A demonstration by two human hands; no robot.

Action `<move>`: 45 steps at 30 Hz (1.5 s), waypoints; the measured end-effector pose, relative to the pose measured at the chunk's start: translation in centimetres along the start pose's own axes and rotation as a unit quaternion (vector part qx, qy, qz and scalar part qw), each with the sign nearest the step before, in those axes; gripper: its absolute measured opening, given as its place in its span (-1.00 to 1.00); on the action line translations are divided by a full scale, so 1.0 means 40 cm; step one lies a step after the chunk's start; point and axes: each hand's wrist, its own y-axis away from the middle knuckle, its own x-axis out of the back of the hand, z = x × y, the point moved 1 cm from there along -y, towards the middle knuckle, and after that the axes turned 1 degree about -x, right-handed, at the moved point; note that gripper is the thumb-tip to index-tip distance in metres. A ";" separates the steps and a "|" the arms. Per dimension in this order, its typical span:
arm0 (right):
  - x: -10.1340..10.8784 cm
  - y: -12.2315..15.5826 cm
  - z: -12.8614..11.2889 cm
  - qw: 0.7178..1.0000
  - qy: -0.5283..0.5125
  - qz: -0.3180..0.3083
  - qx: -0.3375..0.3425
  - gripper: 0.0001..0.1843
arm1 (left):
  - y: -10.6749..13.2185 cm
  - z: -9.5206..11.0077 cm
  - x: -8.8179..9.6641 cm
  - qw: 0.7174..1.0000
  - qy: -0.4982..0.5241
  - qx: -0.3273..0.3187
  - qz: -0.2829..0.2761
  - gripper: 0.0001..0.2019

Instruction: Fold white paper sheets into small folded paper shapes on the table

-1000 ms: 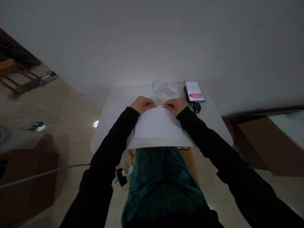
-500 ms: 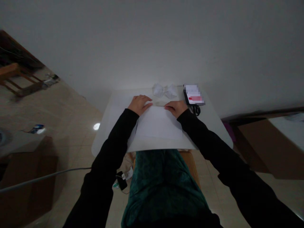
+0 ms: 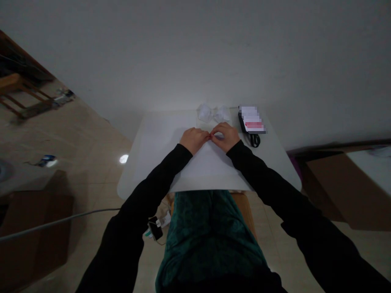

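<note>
The left hand [image 3: 194,140] and the right hand [image 3: 222,137] stand close together near the middle of the frame; the fingers of both are curled, and the fingertips [image 3: 213,136] of the two hands come together at the upper edge of a white paper sheet [image 3: 207,167]. The hands seem to press or pinch this edge, but I cannot tell if they really grasp it; they are not clenched into fists. The sheet lies flat on a white table [image 3: 159,130], directly in front of the person, so both hands can reach it with the arms in black sleeves [image 3: 152,191] held evenly at each side; the paper is pale on a pale table, so its outline is hard to see. Just above the hands, at the far table edge, lie crumpled white paper pieces [image 3: 211,113]; to their right is a black object with a card [image 3: 252,120], and a black cable [image 3: 254,140] lies coiled below it. The card's writing is blurred and cannot be read; only a red band shows. Lower in the frame, a phone [image 3: 155,229] lies on the floor beside the person's green garment [image 3: 207,240]; cardboard boxes [image 3: 36,228] stand at the lower left.
</note>
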 end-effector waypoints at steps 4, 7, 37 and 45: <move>0.006 -0.003 0.004 1.000 0.000 0.008 -0.005 -0.94 | -0.006 -0.014 -0.024 0.998 0.051 -0.011 0.037 -0.73; 0.013 -0.005 0.007 1.000 0.006 0.011 -0.005 -0.95 | -0.007 -0.023 -0.038 0.994 0.091 -0.023 0.057 -0.74; 0.020 0.007 -0.023 0.986 0.159 0.016 0.057 -0.76 | 0.002 -0.117 -0.021 0.969 0.228 -0.009 0.095 -0.82; 0.001 0.013 -0.032 0.986 0.157 0.035 0.053 -0.65 | 0.010 -0.052 -0.015 0.952 0.267 0.010 0.151 -0.88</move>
